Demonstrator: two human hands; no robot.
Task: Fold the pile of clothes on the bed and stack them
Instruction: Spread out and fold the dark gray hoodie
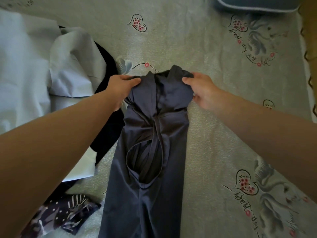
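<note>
Between the two hands, a dark grey-blue garment (154, 134) lies lengthwise down the middle of the bed sheet (214, 126), its far end bunched and lifted slightly where the fingers pinch it. At that far end the left hand (120, 86) has its fingers curled closed over the left corner of the cloth, thumb on top and pressing toward the middle. The right hand (202, 90) grips the opposite corner the same way, thumb over a gathered fold and the other fingers tucked beneath, so both hands are shut on the fabric. Nearer the person than the fingers, the garment shows a twisted strap across an oval opening, and below that it runs flat and smooth off the bottom edge of view. Just left of the left hand's fingers, a pile of clothes (51, 69) sits on the sheet: pale blue cloth on top with a very dark piece (106, 127) underneath, part of it touching the garment's left edge. Farther back toward the person on that side lies a dark patterned cloth (65, 213) with white dots and stripes. Well beyond the right hand's fingers, a blue pillow (257, 4) with pale piping rests at the head of the bed.
</note>
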